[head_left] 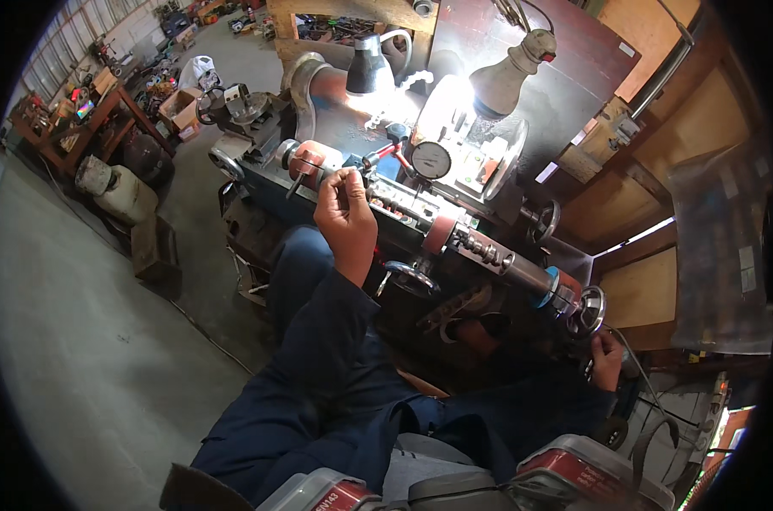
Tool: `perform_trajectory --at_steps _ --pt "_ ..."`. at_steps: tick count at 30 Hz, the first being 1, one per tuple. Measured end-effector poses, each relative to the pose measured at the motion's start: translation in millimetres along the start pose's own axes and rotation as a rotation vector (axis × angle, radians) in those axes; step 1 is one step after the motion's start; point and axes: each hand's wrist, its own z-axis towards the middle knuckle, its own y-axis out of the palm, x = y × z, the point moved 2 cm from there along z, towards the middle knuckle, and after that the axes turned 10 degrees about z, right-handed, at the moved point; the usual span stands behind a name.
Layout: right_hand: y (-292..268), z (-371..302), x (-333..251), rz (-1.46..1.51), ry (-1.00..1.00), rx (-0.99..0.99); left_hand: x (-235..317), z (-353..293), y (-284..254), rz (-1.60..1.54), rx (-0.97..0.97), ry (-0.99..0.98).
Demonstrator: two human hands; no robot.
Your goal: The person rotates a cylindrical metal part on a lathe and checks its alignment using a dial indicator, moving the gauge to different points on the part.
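Note:
My left hand (348, 223) is raised over the left part of a long bench machine, thumb and fingers pinched together. What they hold, if anything, is hidden. Beside it sits a red cylindrical headstock (308, 160). A shaft with lobes (488, 249) lies along the machine, passing a red ring-shaped support (440, 234). Above the shaft stands a round dial gauge (431, 160) on a red-jointed arm (385, 155). At the machine's right end, my right hand (607, 362) is closed at the lower rim of a chrome handwheel (587, 311).
Two lit lamps, one black (369, 66) and one pale (512, 75), hang over the bench. Another handwheel (409, 278) juts out at the front. Farther left are a gas cylinder (120, 189), a wooden box (155, 247) and a cluttered workbench (88, 140). A cable (209, 334) crosses the floor.

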Motion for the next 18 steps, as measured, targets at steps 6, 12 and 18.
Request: perform_trajectory --at_steps 6,12,18 --pt "-2.0 54.8 16.6 -0.033 -0.034 0.318 -1.0 -2.5 5.3 -0.033 -0.006 0.015" --pt "15.8 62.5 71.3 -0.062 -0.136 0.176 0.8 -2.6 5.1 -0.022 -0.017 -0.012" --pt "-14.1 9.9 30.2 -0.146 0.244 -0.156 1.0 1.4 0.7 -0.054 0.001 0.000"
